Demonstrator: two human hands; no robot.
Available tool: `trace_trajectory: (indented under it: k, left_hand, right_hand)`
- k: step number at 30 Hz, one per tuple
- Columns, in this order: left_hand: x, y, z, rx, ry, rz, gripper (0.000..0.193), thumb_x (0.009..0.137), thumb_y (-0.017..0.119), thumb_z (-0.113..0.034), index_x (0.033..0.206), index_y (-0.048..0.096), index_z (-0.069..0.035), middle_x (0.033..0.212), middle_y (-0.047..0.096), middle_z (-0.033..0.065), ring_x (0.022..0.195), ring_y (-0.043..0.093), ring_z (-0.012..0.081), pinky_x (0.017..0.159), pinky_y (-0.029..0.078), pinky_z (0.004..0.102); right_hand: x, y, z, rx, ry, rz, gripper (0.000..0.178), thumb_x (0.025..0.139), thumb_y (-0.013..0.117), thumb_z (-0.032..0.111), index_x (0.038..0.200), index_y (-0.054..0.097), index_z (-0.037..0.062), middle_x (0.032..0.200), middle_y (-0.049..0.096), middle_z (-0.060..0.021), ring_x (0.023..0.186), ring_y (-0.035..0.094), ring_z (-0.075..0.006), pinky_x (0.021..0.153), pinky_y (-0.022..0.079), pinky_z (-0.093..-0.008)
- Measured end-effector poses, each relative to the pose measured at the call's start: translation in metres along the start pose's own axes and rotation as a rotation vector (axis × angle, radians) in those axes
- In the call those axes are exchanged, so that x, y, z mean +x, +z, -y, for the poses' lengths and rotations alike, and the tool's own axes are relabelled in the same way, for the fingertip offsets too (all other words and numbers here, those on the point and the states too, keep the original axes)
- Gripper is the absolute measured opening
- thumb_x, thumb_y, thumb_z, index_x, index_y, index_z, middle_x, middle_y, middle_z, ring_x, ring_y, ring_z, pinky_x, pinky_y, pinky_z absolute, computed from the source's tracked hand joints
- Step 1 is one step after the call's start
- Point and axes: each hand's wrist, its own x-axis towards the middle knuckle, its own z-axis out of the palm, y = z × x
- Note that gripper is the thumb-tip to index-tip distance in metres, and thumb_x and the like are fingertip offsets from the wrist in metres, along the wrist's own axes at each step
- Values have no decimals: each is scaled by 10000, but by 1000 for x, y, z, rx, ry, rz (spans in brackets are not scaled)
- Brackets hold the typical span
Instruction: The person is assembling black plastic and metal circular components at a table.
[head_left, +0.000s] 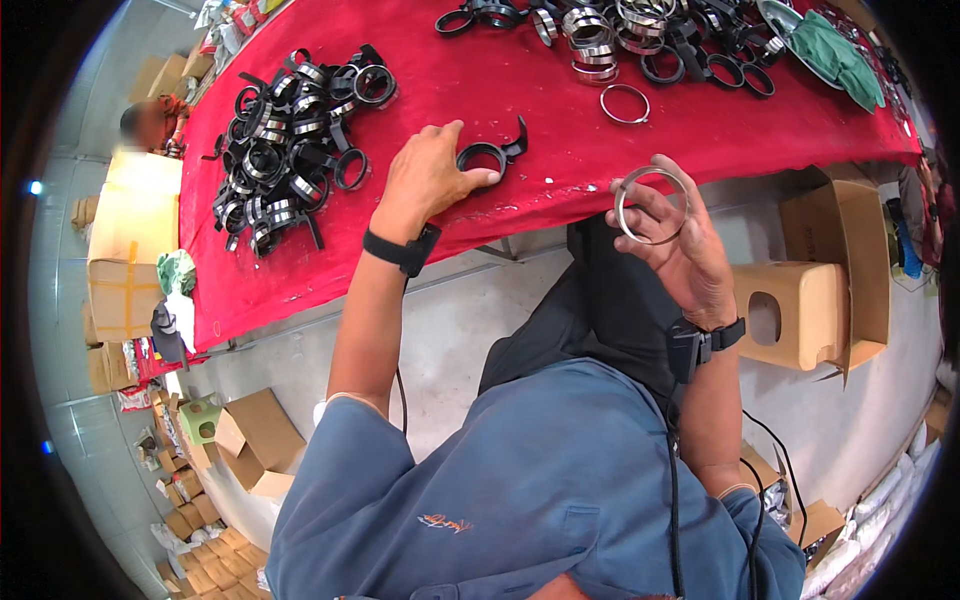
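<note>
My left hand (425, 172) is over the near part of the red table, its thumb and fingers closed around the left side of a black ring with a tab (516, 146). That ring lies on the cloth, its tab pointing away to the right. My right hand (685, 245) is raised in front of the table edge, palm up, with a thin silver metal ring (620, 212) held upright in its fingers. Another silver ring (627, 121) lies on the cloth beyond it. To the left of my left hand is a heap of black and silver rings (285, 150).
More ring parts (590, 40) are piled at the far side, beside a metal tray (785, 22) with a green cloth (838, 62). A cardboard box (865, 260) and a tan plastic stool (800, 315) stand below at right. A person (150, 125) is at far left.
</note>
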Motion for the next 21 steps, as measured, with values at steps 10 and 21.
trace_trajectory:
  k: [10, 21]
  left_hand:
    - [-3, -21, -25, -32, 45, 235, 942, 726, 941, -515, 1495, 634, -65, 1256, 715, 215, 1214, 685, 413, 1031, 555, 503]
    - [-16, -3, -19, -4, 154, 115, 754, 794, 920, -383, 1430, 674, -63, 1220, 716, 194, 1161, 690, 403, 990, 564, 500]
  right_hand:
    - [0, -3, -7, 196, 41, -70, 655, 1129, 585, 389, 1656, 331, 95, 1591, 507, -281, 1391, 609, -428, 1072, 589, -544]
    - [0, -2, -9, 304, 50, -80, 778, 1049, 703, 356, 1666, 322, 73, 1639, 446, -307, 1481, 518, -483, 1116, 530, -571]
